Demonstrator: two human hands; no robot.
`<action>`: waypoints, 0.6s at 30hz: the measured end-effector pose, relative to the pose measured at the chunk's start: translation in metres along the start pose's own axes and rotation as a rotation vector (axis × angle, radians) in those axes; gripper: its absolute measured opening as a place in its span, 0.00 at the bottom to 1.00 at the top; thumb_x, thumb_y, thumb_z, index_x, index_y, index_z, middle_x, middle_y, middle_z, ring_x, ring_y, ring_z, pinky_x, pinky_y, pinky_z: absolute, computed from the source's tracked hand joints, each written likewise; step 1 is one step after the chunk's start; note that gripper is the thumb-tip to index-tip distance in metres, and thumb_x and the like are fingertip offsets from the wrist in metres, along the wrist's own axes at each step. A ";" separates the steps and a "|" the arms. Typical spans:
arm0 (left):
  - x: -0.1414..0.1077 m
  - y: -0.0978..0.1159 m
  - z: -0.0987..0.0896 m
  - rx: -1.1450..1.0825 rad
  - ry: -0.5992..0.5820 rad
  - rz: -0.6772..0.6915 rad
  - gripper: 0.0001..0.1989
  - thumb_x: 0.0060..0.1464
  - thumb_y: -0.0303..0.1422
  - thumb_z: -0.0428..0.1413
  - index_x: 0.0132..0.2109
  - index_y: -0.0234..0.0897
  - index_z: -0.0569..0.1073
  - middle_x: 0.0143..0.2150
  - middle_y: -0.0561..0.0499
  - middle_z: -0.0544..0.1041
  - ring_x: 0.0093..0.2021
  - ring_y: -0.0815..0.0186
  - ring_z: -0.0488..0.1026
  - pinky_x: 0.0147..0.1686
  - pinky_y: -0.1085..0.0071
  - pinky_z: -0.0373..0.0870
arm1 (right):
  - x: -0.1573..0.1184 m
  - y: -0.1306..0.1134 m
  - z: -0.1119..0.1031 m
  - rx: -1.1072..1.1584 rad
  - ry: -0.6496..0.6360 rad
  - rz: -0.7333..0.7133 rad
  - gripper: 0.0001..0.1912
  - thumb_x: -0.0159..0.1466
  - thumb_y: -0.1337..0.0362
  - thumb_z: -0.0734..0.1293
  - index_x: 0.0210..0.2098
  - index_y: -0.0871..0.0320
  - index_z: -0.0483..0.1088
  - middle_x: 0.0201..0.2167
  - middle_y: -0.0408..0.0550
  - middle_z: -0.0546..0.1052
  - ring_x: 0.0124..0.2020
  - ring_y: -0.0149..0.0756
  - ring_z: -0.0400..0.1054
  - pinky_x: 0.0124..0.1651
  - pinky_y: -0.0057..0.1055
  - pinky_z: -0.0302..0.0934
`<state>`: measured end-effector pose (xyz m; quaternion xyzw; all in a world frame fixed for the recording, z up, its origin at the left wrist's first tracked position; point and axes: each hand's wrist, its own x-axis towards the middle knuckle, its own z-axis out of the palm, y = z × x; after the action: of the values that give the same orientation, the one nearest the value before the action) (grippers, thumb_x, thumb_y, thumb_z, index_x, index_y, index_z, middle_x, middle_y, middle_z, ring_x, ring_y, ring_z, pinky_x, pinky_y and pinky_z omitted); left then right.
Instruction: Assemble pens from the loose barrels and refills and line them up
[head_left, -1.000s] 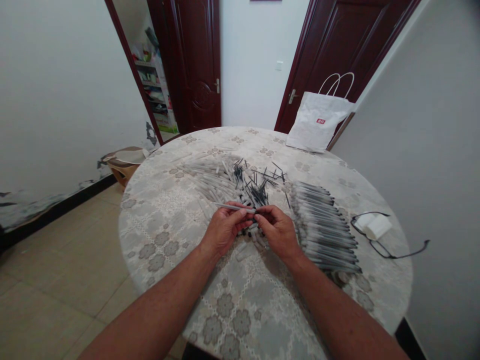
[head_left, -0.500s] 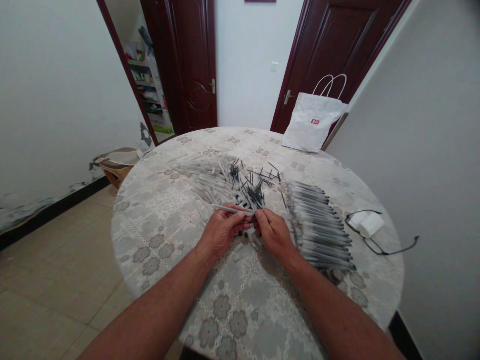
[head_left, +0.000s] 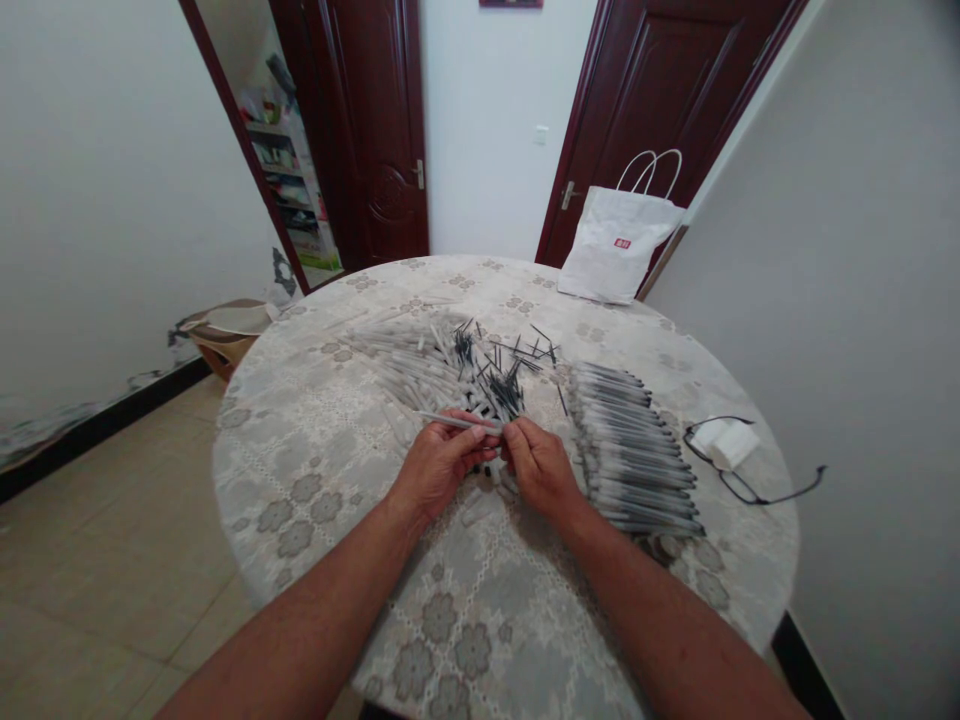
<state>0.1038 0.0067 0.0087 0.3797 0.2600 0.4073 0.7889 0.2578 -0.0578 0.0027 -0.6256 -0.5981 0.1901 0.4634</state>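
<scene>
My left hand is closed around a slim pale pen barrel, thumb on top, its far end pointing left. At the barrel's right end, my right hand is pinched shut; fingers hide what lies between them. Just beyond the hands lie a pile of loose whitish pen barrels and a bunch of dark refills. Several small pale caps lie under and in front of the hands. To the right, pens with dark ends are stacked side by side in a long row.
The round table has a flowered cloth. Eyeglasses and a white folded packet lie at the right. A white paper bag stands at the back right. Beyond the left edge is a stool.
The whole view has shifted slightly, so things appear a little further left. Both hands stay together at the barrel's right end, with hardly any movement.
</scene>
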 end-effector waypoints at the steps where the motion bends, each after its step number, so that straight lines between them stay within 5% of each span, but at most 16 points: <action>1: 0.000 0.000 0.000 0.001 0.007 0.000 0.13 0.50 0.31 0.69 0.40 0.33 0.74 0.38 0.44 0.82 0.37 0.65 0.81 0.41 0.68 0.79 | 0.000 0.000 0.000 0.015 0.004 0.001 0.20 0.74 0.52 0.55 0.31 0.54 0.67 0.24 0.41 0.71 0.26 0.33 0.65 0.31 0.28 0.56; 6: 0.001 0.001 -0.001 -0.004 0.017 0.024 0.13 0.50 0.31 0.68 0.40 0.32 0.75 0.39 0.45 0.82 0.37 0.64 0.81 0.40 0.69 0.79 | -0.002 -0.005 -0.001 0.038 0.054 -0.059 0.11 0.69 0.56 0.63 0.46 0.55 0.69 0.34 0.44 0.75 0.33 0.33 0.69 0.37 0.28 0.60; 10: 0.000 0.000 0.000 -0.009 0.027 0.025 0.13 0.50 0.30 0.68 0.40 0.33 0.74 0.38 0.45 0.82 0.37 0.64 0.81 0.40 0.68 0.78 | -0.002 -0.006 -0.001 -0.016 0.041 -0.052 0.09 0.71 0.58 0.61 0.40 0.55 0.69 0.31 0.43 0.74 0.31 0.33 0.67 0.34 0.28 0.58; 15: 0.000 -0.001 0.000 0.000 0.031 0.013 0.13 0.50 0.31 0.68 0.41 0.33 0.75 0.38 0.45 0.82 0.37 0.65 0.80 0.40 0.67 0.79 | 0.000 0.000 0.001 -0.007 0.008 -0.011 0.20 0.74 0.54 0.55 0.29 0.54 0.65 0.24 0.41 0.70 0.27 0.33 0.64 0.31 0.28 0.55; 18: 0.000 0.000 0.000 -0.006 0.053 0.018 0.12 0.50 0.30 0.68 0.40 0.33 0.75 0.38 0.46 0.82 0.37 0.65 0.80 0.39 0.69 0.78 | -0.001 0.000 0.001 0.049 0.033 -0.014 0.15 0.73 0.54 0.57 0.36 0.55 0.68 0.29 0.43 0.73 0.29 0.33 0.66 0.33 0.28 0.58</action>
<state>0.1037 0.0072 0.0087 0.3686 0.2760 0.4251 0.7793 0.2574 -0.0583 0.0018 -0.6130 -0.5900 0.1912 0.4895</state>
